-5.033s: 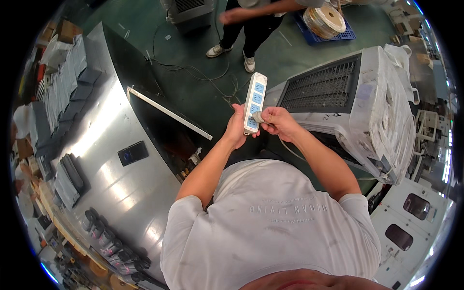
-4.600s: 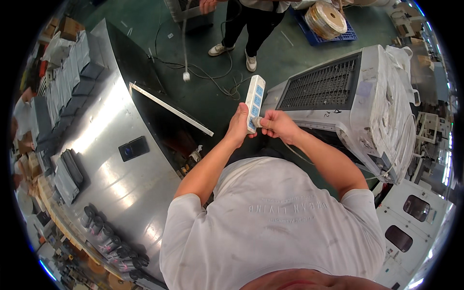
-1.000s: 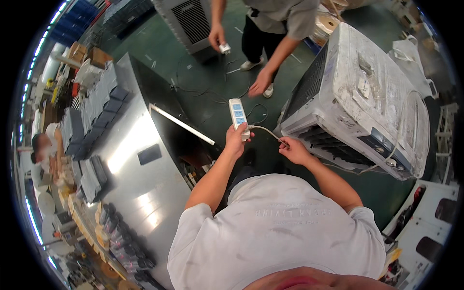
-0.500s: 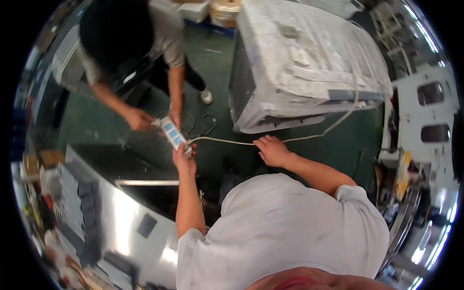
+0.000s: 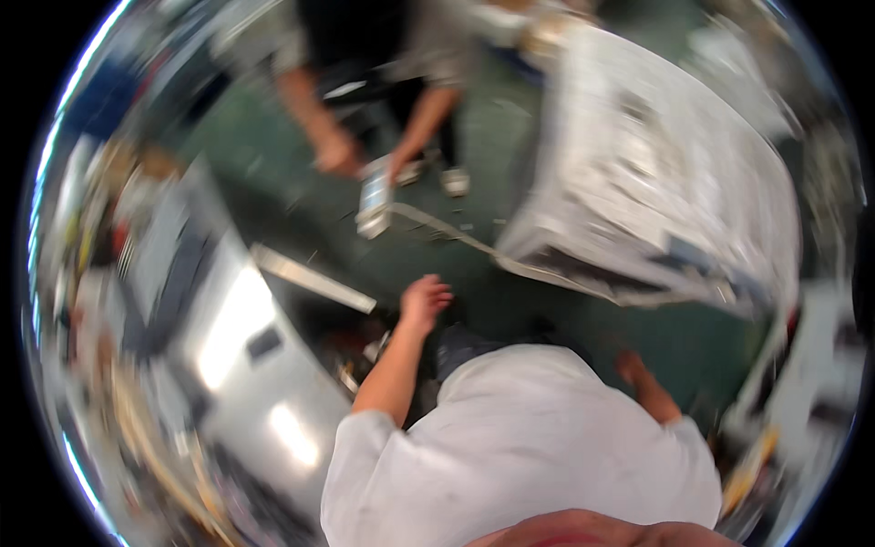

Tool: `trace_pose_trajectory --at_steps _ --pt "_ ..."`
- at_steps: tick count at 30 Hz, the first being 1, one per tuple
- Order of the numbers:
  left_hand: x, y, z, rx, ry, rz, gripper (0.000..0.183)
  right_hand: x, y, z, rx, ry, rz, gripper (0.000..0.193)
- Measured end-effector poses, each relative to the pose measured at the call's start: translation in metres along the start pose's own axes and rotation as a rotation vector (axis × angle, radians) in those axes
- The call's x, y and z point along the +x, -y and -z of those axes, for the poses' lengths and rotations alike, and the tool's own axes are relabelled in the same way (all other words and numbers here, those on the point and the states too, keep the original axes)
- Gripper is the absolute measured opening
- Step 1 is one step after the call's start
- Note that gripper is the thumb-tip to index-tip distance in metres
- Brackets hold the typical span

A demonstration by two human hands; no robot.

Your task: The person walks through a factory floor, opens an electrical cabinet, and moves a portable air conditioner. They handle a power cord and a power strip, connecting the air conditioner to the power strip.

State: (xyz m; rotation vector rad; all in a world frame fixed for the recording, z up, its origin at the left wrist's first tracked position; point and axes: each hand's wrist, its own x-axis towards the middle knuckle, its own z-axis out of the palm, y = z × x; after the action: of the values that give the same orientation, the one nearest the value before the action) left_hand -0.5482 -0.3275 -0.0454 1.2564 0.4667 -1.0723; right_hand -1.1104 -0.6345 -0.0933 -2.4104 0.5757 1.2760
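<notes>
My left hand hangs over the floor in front of me, fingers loosely bent and a little apart, with nothing in it. Low at my right side is my right hand, too dark and smeared for its fingers to be made out. Beyond my left hand, another person's hand grips a long white power strip with blue markings. From it a pale cable runs right to a large appliance wrapped in cloudy plastic. Neither of my hands touches the strip or the cable.
A co-worker stands across from me. To my left lies a shiny metal sheet or tabletop with a small dark rectangle on it. A pale bar juts out beside it. Blurred clutter lines the far left.
My left hand has let go of the power strip and drawn back; the co-worker still has it. My right hand has left the cable and dropped to my side. The view has swung.
</notes>
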Motion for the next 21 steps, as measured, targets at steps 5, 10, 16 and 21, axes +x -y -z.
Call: trace_pose_trajectory --at_steps 5,10,16,21 --pt "-0.082 0.184 0.002 0.014 -0.217 -0.045 0.026 0.006 -0.179 -0.128 0.103 -0.173 -0.024 0.048" --pt "-0.156 0.352 -0.078 -0.122 -0.345 -0.079 0.023 0.026 -0.233 -0.095 0.202 0.086 -0.116 0.042" --pt "-0.275 0.508 -0.13 0.613 -0.511 -0.323 0.031 0.021 -0.198 -0.04 0.009 -0.065 0.309 0.036" --pt "-0.344 0.594 -0.119 0.425 -0.832 -0.347 0.033 0.009 -0.132 -0.029 -0.02 -0.087 0.478 0.033"
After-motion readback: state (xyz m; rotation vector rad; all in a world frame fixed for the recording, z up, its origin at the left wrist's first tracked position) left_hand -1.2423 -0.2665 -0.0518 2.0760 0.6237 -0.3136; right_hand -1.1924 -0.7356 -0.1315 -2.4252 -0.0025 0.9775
